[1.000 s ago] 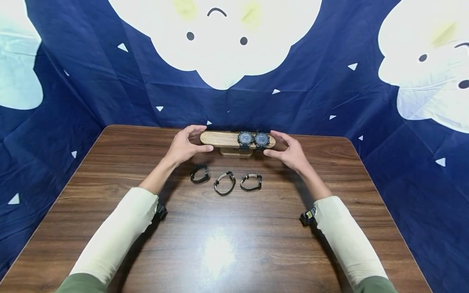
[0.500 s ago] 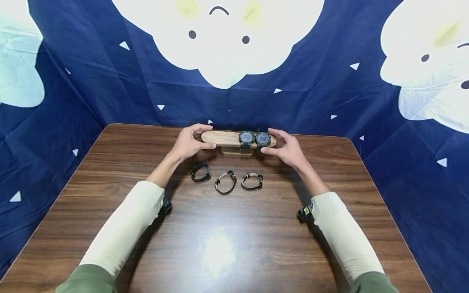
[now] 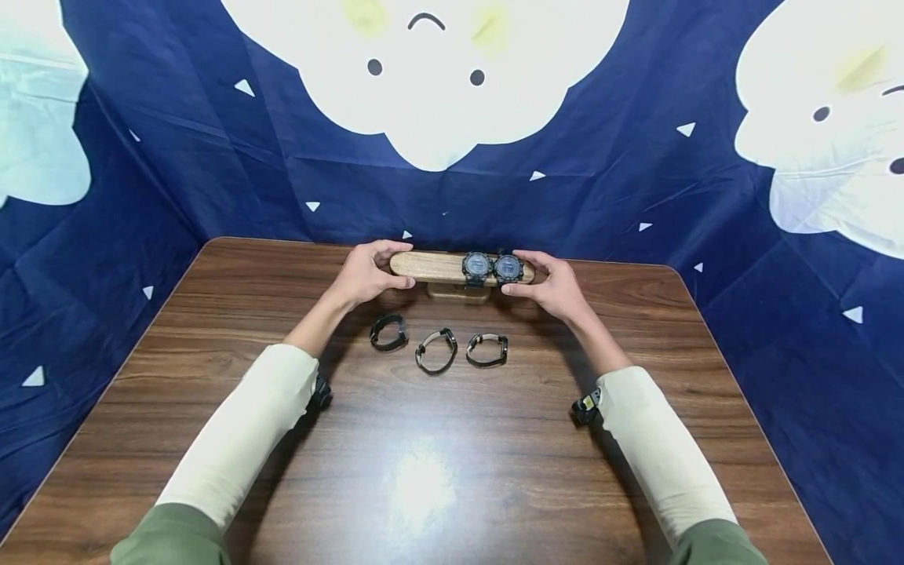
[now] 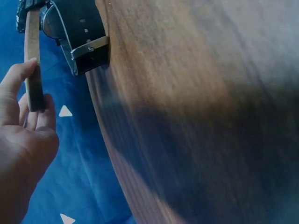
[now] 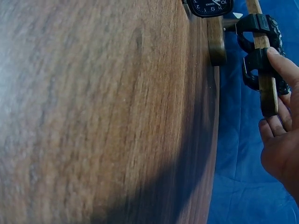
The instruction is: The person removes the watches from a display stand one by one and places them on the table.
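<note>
A wooden watch stand (image 3: 431, 268) with a rounded bar is near the table's back edge. Two black watches (image 3: 477, 267) are strapped side by side on its right half. My left hand (image 3: 361, 276) pinches the bar's left end, thumb in front and fingers behind, as the left wrist view shows too. At the other end my right hand (image 3: 556, 289) grips the bar; in the right wrist view its thumb lies by the outer watch's strap (image 5: 256, 59). In front of the stand lie three loose watches: a black one (image 3: 388, 333), a middle one (image 3: 436, 351) and a right one (image 3: 487, 350).
The brown wooden table (image 3: 424, 424) spreads out toward me, with a bright glare patch in front. A blue cloth backdrop (image 3: 452, 204) with white clouds hangs right behind the table and along both sides.
Both hands have come inward, from beside the bar's ends to holding them. The stand and the loose watches keep their places; the head view has shifted slightly.
</note>
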{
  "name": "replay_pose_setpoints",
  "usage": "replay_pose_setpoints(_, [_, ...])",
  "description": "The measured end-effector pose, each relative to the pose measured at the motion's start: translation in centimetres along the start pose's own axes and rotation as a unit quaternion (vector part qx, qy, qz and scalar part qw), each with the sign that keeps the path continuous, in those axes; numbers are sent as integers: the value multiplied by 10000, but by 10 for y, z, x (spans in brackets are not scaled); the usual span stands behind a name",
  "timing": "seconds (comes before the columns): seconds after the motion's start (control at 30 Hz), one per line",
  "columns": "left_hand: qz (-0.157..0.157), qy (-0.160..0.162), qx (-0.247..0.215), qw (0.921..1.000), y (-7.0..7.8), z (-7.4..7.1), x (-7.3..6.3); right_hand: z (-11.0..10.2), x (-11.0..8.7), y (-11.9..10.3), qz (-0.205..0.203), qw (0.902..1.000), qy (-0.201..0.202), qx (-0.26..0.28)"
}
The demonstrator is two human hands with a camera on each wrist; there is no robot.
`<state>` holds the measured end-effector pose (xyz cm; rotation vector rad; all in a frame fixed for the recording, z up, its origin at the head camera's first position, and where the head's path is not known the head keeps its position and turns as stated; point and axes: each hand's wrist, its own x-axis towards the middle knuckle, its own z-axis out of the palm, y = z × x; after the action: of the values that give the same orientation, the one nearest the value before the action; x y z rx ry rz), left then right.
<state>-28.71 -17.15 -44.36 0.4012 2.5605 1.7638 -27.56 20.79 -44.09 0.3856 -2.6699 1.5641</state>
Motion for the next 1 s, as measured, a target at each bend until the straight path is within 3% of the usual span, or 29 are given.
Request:
replay_pose_setpoints(0.57, [-54,-105,259,9996,-1,-3,0,-2,-4,4,-199,9995,256,12])
replay_pose_setpoints(1.0, [5,-122,303,9995,0,-2,0,-15,-14,8,-212,9982,558,-29])
